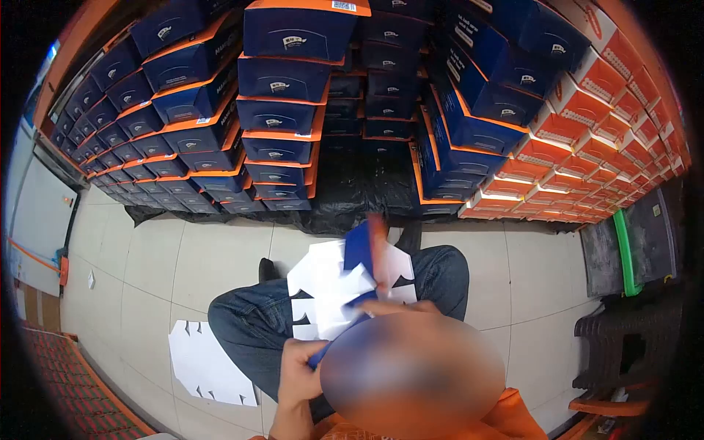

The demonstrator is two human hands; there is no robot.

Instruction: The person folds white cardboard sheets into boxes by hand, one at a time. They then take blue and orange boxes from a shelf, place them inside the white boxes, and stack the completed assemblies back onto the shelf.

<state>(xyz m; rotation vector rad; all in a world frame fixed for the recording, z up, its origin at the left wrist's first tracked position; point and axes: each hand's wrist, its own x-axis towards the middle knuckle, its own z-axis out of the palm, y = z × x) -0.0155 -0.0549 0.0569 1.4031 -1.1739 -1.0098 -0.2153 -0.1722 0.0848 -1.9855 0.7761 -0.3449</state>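
My left hand (298, 370) is closed on a blue edge of a flat cardboard box blank, low on the left side of my lap. My right hand (403, 306) is partly hidden by a blurred round shape; its visible fingers appear closed on a blue flap of the same piece. White die-cut cardboard (323, 275) with slots and tabs lies across my crossed legs. A blue and orange panel (358, 248), smeared by motion, rises at its far end. Another white cut blank (207, 363) lies on the floor to my left.
Blue boxes with orange edges (286, 110) are stacked in front of me, and orange-and-white boxes (565, 147) on the right. A black plastic sheet (359, 194) runs beneath the stacks. Dark bins with a green edge (625, 249) stand at the right. A white panel (40, 209) is at the left.
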